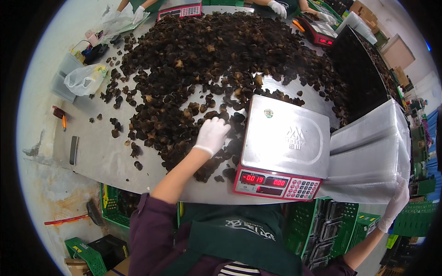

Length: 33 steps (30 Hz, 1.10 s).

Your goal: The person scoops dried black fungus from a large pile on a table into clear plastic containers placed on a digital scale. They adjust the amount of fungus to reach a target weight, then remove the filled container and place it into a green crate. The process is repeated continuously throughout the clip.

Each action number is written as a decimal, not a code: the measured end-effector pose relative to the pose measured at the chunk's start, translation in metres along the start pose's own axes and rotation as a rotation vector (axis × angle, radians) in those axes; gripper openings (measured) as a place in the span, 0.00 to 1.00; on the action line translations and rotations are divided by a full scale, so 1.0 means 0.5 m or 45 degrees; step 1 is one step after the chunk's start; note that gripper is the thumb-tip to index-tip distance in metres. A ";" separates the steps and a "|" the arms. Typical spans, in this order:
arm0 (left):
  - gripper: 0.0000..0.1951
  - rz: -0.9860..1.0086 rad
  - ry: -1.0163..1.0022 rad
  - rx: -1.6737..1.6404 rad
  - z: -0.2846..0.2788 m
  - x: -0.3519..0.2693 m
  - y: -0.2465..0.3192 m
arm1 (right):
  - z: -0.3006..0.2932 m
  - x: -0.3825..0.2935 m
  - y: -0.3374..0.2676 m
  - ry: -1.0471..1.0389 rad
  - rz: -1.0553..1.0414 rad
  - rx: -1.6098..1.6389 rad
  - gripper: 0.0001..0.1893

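My left hand, in a white glove, rests among dark wood ear mushrooms left of the scale. Its fingers are curled downward, and whatever lies under them is hidden. At the far right, my gloved right hand touches the near corner of stacked clear plastic containers; its thumb and grip cannot be made out. Between my hands stands a red electronic scale with lit displays. Its bare steel weighing plate carries a small round sticker.
The mushroom heap spreads across the steel table. A black crate stands on the right. Co-workers' gloved hands and two more scales are at the far side. A plastic bag lies left; green crates sit below the edge.
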<state>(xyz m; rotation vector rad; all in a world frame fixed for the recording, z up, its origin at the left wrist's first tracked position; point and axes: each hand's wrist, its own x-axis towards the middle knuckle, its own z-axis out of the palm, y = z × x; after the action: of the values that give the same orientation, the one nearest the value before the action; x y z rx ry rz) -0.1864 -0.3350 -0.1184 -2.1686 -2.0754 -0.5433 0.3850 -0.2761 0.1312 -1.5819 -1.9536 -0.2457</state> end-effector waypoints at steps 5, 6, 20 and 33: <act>0.04 -0.040 -0.067 -0.331 -0.071 -0.016 -0.006 | 0.005 -0.005 -0.001 0.055 -0.004 -0.051 0.27; 0.04 -0.049 -0.058 -0.378 -0.126 -0.039 -0.009 | -0.002 -0.018 -0.006 0.062 0.029 -0.038 0.27; 0.20 -0.076 -0.168 -0.293 -0.187 -0.093 -0.081 | 0.002 -0.020 -0.025 0.076 0.029 0.015 0.26; 0.14 0.255 -0.514 -0.230 -0.047 0.001 0.008 | 0.005 -0.027 -0.051 0.082 0.159 0.055 0.29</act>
<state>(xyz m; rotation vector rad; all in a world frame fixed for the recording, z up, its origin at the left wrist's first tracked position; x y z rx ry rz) -0.1871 -0.3420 -0.0959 -2.7480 -2.0094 -0.3003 0.3616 -0.2927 0.1275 -1.6407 -1.7924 -0.1994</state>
